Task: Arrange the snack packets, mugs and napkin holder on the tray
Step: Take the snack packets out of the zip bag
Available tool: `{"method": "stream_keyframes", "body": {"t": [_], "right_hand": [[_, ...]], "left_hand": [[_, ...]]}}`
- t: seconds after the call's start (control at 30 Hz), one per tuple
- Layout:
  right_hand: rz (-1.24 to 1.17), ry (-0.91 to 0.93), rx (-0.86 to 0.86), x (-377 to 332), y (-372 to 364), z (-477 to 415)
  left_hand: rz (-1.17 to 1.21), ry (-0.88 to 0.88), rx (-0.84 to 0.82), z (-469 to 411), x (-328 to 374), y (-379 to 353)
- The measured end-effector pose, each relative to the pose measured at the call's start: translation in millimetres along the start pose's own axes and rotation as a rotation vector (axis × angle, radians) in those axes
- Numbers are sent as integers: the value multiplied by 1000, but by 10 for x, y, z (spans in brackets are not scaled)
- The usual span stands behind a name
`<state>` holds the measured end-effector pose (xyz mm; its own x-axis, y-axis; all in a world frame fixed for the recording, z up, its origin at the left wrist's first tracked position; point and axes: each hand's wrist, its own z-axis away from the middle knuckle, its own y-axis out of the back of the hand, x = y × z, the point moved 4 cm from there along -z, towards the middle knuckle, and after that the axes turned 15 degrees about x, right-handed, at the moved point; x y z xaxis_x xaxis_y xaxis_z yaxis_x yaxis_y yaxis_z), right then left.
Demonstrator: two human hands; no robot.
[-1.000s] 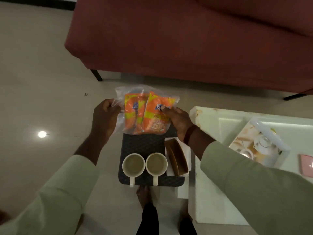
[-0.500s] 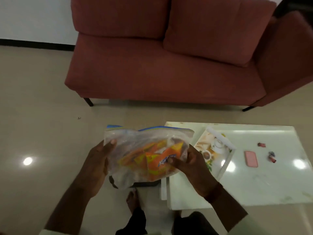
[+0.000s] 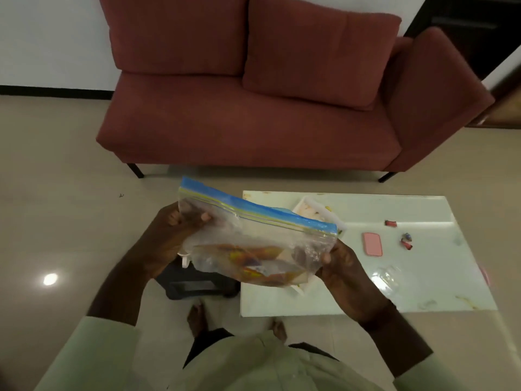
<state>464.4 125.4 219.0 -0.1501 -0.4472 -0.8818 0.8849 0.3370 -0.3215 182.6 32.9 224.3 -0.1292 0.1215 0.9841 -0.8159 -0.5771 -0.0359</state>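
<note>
Both hands gripping the zip bag (image 3: 253, 238) mid-frame: left hand (image 3: 172, 238) closed on its left edge, right hand (image 3: 338, 263) on the right. Bag now tilting flatter than before, orange snack packets (image 3: 253, 259) sagging inside. Dark tray (image 3: 194, 283) sitting below; white tabletop (image 3: 423, 266) lying right.

Clear zip bag (image 3: 255, 238) of orange snack packets (image 3: 253, 256) between left hand (image 3: 172, 235) and right hand (image 3: 339, 263)

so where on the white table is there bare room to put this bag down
The white table is bare along its near edge and near right corner, in front of the pink phone. The far right edge is also clear. It is crowded mid-right around the phone and small red bits, and at the far left, where the decorated tray sits behind the zip bag.
</note>
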Motion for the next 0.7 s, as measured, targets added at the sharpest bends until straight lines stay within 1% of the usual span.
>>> {"method": "stream_keyframes", "body": {"t": [0.1,0.17,0.23,0.3,0.37,0.4,0.43,0.5,0.57,0.63,0.7], "right_hand": [[138,155,102,-162,175,120],[231,246,175,-261,235,205],[394,432,233,-356,231,310],[508,630,274,-380,238,438],[555,738,297,-316,212,543],[578,762,306,-244,205,593],[599,778,320,-147,207,645],[620,803,353,59,220,749],[607,778,381,247,283,829],[655,790,414,373,322,921],[765,870,427,441,352,1032]], "left_hand": [[-13,-17,-4,140,99,-276],[-7,-60,58,219,161,-425],[-57,-109,181,266,175,-519],[-173,-135,328,336,126,-581],[-337,-126,487,458,45,-634],[-373,-67,540,529,-29,-662],[-375,28,543,614,-115,-707],[-294,244,435,818,-298,-830],[-173,445,322,1024,-381,-959],[-98,569,191,1173,-417,-1084],[-58,619,113,1270,-450,-1192]]}}
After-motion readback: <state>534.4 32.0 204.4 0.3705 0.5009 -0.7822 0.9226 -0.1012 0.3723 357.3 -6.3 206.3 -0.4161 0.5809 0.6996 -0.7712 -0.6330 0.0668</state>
